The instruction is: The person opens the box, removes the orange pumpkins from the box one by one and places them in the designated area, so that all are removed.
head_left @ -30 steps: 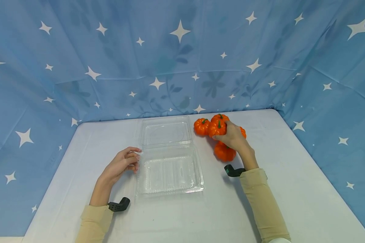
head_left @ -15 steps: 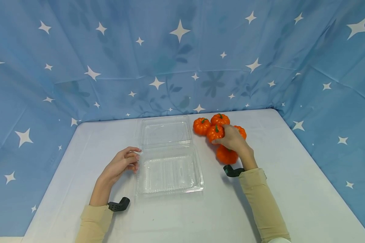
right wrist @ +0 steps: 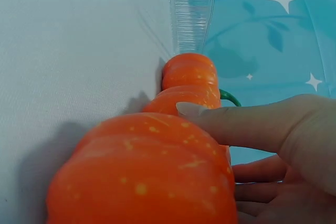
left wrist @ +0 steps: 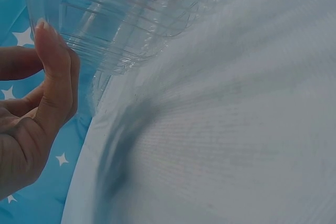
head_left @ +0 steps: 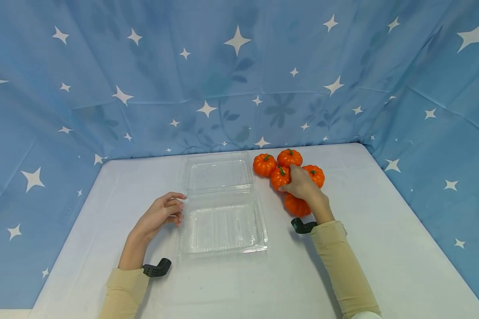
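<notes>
Small orange toy pumpkins with green stems sit in a cluster right of a lidded clear plastic container (head_left: 223,226), which lies with its lid folded back. My right hand (head_left: 303,184) grips the middle pumpkin (head_left: 279,179) from its right side, the thumb on its near side. In the right wrist view the thumb lies on that pumpkin (right wrist: 173,99), behind a larger-looking one (right wrist: 142,171) in the foreground. My left hand (head_left: 157,215) has loosely bent fingers right at the container's left rim; in the left wrist view the thumb (left wrist: 52,72) overlaps the container's wall (left wrist: 105,40).
Around the held pumpkin stand a left pumpkin (head_left: 265,165), a back one (head_left: 289,157), a right one (head_left: 314,176) and a near one (head_left: 297,205) partly under the hand. A white-covered table (head_left: 231,288) bears everything. A blue star-patterned curtain (head_left: 207,79) encloses its back and sides.
My right hand has lowered the held pumpkin in among the others and shifted it slightly left. The near pumpkin has been nudged a little nearer. My left hand and the container stay put.
</notes>
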Motion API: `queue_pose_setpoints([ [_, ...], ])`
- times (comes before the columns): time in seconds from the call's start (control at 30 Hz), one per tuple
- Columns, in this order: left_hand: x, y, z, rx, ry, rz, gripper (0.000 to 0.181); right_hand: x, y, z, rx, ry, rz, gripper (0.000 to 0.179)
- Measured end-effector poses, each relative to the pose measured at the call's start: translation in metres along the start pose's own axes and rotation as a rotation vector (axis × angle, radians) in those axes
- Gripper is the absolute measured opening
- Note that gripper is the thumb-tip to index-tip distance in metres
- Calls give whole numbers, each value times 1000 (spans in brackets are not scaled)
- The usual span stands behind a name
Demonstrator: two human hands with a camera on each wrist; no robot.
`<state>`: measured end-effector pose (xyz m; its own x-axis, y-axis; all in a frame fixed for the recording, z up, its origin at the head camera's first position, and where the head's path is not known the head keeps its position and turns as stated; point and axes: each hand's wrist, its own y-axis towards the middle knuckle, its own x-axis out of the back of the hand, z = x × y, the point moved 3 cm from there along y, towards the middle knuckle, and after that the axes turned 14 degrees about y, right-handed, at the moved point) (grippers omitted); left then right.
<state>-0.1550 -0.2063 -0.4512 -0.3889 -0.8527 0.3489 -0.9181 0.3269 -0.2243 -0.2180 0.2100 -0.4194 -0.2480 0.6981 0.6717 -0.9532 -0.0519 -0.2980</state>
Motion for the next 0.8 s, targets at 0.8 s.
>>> queue_pose_setpoints([
  [0.8,8,4,-23,70,432,-55,56,9,-8,-1,210,-136,-83,72],
])
